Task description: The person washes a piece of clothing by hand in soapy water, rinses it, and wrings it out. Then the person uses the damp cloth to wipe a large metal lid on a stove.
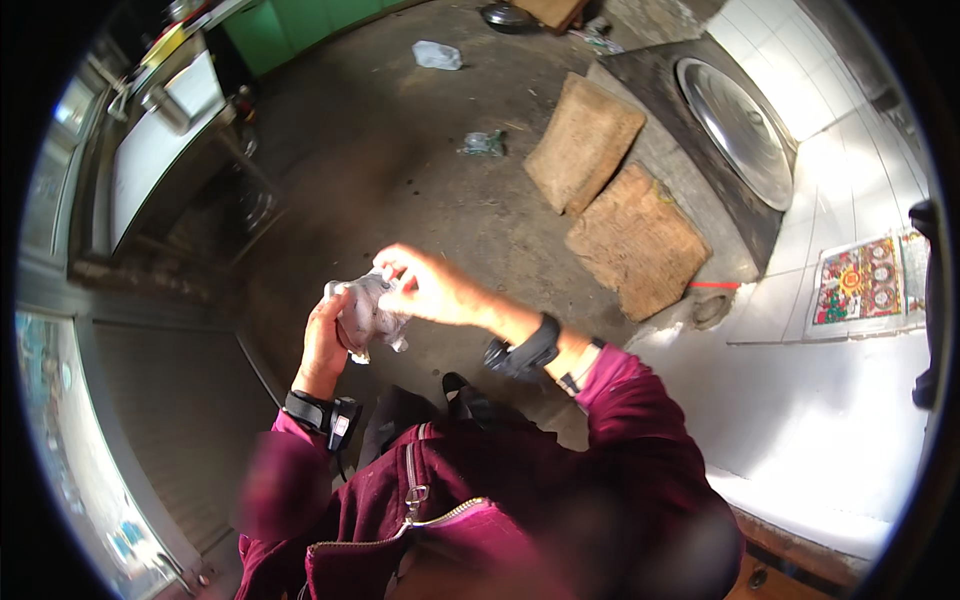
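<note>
A crumpled, whitish translucent plastic bag (pixel 366 311) is held up in front of my body. My left hand (pixel 324 341) grips its left side, the thumb lying over the plastic. At the bag's upper right edge is my right hand (pixel 412 285), with bent fingers and the thumb touching the plastic; a pinch there cannot be made out for certain. Whatever the bag may contain is not clear. Both wrists wear black straps, and the sleeves are dark magenta.
Two brown boards or mats (pixel 639 241) lean against a stove block with a large metal lid (pixel 735 133). Clear plastic litter (pixel 481 143) and a white plastic bag (pixel 437 55) lie on the floor. At left are a white-topped counter (pixel 161 161) with a metal pot (pixel 166 110) and a door (pixel 184 382).
</note>
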The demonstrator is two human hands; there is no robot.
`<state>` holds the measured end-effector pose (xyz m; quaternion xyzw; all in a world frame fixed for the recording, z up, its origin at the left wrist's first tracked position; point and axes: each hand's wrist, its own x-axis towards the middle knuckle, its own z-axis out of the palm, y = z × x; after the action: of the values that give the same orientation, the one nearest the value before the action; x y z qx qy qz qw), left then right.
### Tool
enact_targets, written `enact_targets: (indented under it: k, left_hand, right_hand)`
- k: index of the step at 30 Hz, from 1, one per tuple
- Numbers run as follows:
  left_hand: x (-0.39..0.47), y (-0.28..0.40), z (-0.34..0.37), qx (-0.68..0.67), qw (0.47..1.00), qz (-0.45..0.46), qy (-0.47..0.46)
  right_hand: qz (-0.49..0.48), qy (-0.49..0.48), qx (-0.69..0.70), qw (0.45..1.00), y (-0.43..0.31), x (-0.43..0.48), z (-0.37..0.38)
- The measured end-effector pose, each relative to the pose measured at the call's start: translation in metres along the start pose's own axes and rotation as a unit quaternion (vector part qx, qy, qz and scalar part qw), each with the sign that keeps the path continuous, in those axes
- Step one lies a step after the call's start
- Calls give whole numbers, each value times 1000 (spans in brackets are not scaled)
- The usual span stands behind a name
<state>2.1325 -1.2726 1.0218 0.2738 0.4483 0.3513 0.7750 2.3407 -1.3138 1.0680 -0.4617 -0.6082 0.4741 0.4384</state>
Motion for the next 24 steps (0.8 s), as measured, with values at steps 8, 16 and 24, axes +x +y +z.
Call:
enact_targets:
  k: [8,16,24]
  left_hand:
    - [27,1,24,52,994,14,-99]
    - [187,60,60,80,980,-41,-175]
    - [282,105,110,98,964,-106,-222]
  right_hand:
    - [64,183,48,980,90,-4,28]
    - [177,178,177,952,140,106,-54]
    - [142,207,393,885,117,154,-124]
